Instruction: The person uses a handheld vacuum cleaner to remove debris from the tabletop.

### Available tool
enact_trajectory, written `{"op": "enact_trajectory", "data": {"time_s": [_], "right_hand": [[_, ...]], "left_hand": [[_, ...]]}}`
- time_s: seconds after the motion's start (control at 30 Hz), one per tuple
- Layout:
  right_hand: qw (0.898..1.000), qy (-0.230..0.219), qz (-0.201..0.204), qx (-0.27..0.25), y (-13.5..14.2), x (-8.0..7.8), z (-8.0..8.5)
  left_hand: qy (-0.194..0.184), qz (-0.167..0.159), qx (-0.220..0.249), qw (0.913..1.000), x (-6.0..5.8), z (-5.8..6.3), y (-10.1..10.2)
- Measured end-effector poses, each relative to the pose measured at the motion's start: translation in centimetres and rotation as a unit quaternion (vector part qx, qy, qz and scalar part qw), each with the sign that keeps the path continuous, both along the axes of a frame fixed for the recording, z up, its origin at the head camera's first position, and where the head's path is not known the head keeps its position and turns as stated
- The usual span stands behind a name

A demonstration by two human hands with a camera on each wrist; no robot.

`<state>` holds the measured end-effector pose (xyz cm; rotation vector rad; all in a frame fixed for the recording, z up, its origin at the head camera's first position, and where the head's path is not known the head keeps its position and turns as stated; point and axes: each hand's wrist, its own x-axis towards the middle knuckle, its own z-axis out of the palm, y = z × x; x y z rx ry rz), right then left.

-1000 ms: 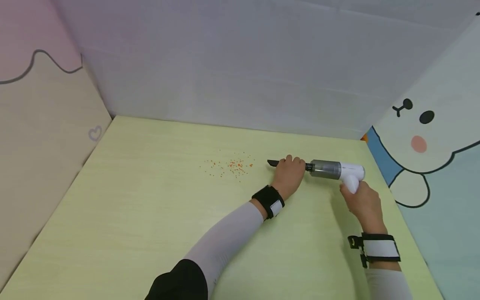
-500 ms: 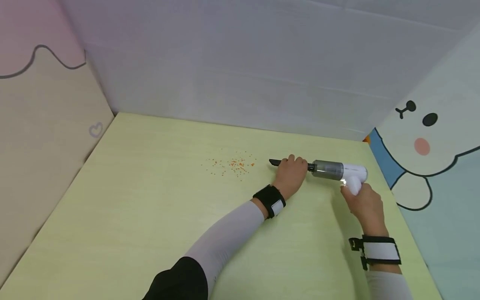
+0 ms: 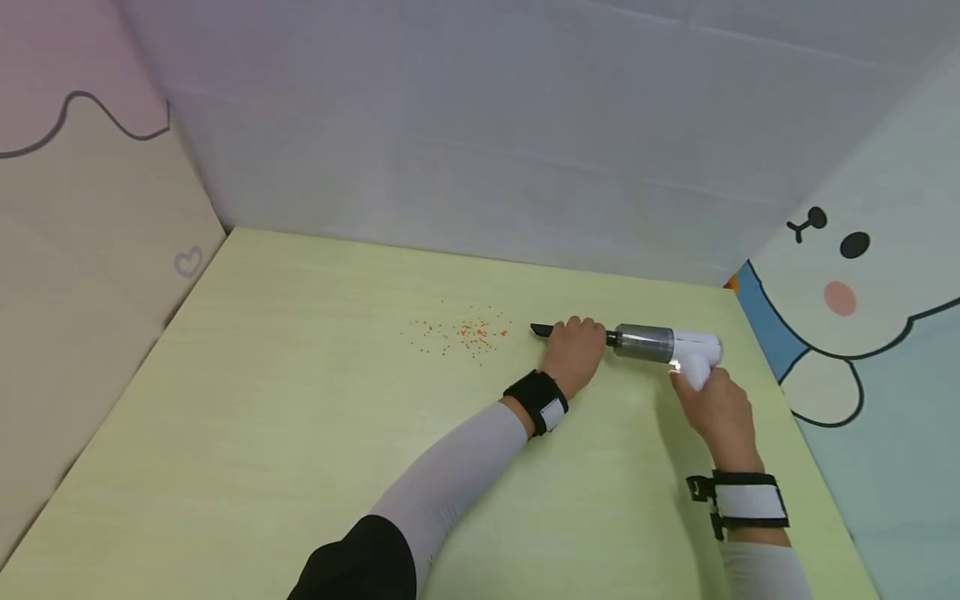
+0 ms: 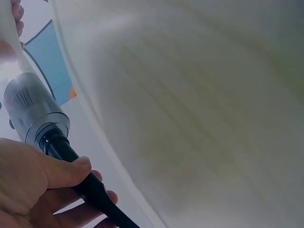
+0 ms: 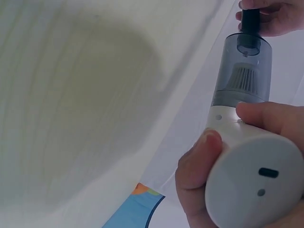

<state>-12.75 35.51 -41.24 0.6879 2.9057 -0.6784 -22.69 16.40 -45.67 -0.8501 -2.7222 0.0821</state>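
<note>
A handheld vacuum cleaner with a white body, a clear grey dust cup and a black nozzle is held level above the table. My left hand grips the nozzle; in the left wrist view its thumb and fingers wrap the black tube. With my right hand I hold the white handle, where a small bright light shows. In the right wrist view, the thumb lies on the body just behind the dust cup. Orange crumbs lie scattered left of the nozzle tip.
The pale yellow table is bounded by a plain greyish wall at the back. A beige and pink panel stands at the left, and a panel with a cartoon animal at the right.
A small light has come on at the vacuum's handle. Over the last half second, both hands and the vacuum have shifted slightly left, bringing the nozzle a little nearer the crumbs.
</note>
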Motion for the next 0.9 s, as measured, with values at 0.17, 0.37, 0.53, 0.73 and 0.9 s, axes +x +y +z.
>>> {"op": "enact_trajectory", "data": {"time_s": [0.17,0.37,0.53,0.73,0.9], "right_hand": [[1.0,0.011,0.016,0.002,-0.5,-0.6,0.0],[1.0,0.009,0.022,0.003,-0.8,-1.2,-0.2],[1.0,0.012,0.023,0.004,-1.0,-1.5,-0.4],[1.0,0.017,0.026,0.002,-1.4,-1.9,-0.5],[0.999,0.017,0.029,0.002,-1.6,-2.2,-0.4]], "left_hand": [[-0.031,0.022,-0.007,0.9992,-0.3,0.5,-0.3],[-0.049,0.034,-0.011,0.9981,-0.9,0.4,-0.3],[-0.066,0.04,-0.004,0.997,-1.3,0.4,-0.5],[-0.07,0.046,0.002,0.9965,-1.7,0.4,-0.7],[-0.076,0.043,0.009,0.9962,-2.0,0.2,-1.0]]}}
